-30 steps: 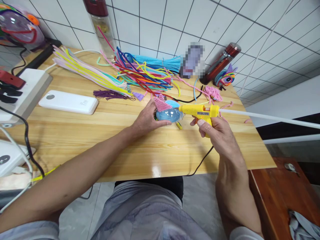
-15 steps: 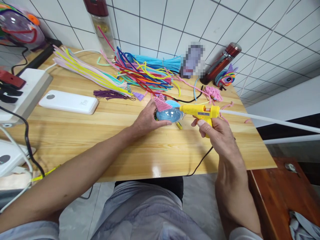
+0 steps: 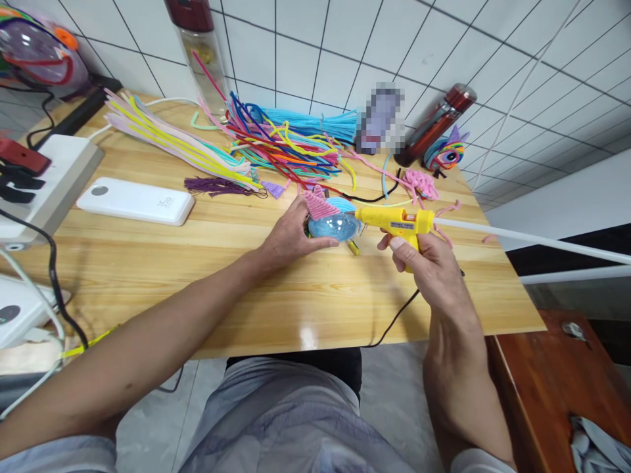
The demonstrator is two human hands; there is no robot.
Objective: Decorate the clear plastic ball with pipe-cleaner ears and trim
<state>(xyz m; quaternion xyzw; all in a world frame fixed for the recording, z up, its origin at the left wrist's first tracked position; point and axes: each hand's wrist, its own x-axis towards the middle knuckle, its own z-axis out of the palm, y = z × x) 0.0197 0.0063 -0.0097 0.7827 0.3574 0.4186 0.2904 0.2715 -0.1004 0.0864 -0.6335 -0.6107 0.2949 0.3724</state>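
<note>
My left hand (image 3: 293, 233) is closed around a clear bluish ball (image 3: 332, 227) just above the table. Pink ribbed pipe-cleaner triangles (image 3: 319, 202) and a light-blue pipe-cleaner piece (image 3: 341, 205) sit on the ball's top. My right hand (image 3: 424, 263) grips a yellow hot glue gun (image 3: 394, 220), one finger at its trigger. The gun's nozzle points left and meets the edge of the light-blue piece, though actual contact is hard to make out. A long white glue stick (image 3: 522, 238) sticks out of the gun's back.
Bundles of coloured pipe cleaners (image 3: 286, 148) lie along the back, with a purple tassel (image 3: 221, 186) before them. A white power bank (image 3: 135, 200) and a power strip (image 3: 54, 177) are at left. A red thermos (image 3: 436, 125) and a finished pipe-cleaner fish (image 3: 444, 154) stand at back right.
Almost nothing differs. The glue gun and my right hand have shifted very slightly; my left hand keeps the ball in the same place.
</note>
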